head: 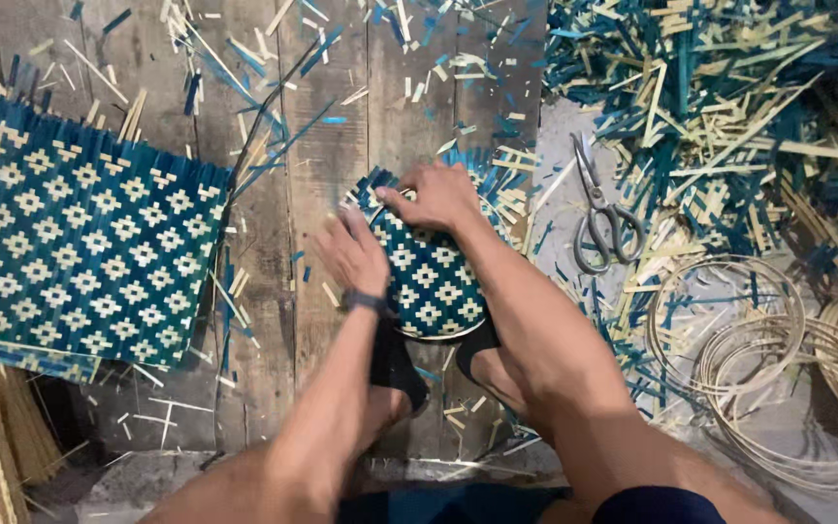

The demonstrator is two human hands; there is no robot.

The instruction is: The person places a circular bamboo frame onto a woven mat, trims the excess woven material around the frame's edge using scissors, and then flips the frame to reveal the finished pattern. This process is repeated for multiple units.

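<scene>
A small round woven piece (434,281) in dark blue and pale strips lies on the wooden floor, ringed by a thin hoop, its near edge pinned under my feet. My left hand (353,254) presses on its left rim, fingers spread flat. At the far rim my right hand (436,194) pinches the upturned weave ends. A dark band circles my left wrist.
A large flat woven mat (80,252) with the same diamond pattern lies at the left. Metal scissors (601,215) rest to the right of the piece. Coiled thin hoops (758,340) sit at the right. Cut blue and pale strips (720,87) pile at the top right.
</scene>
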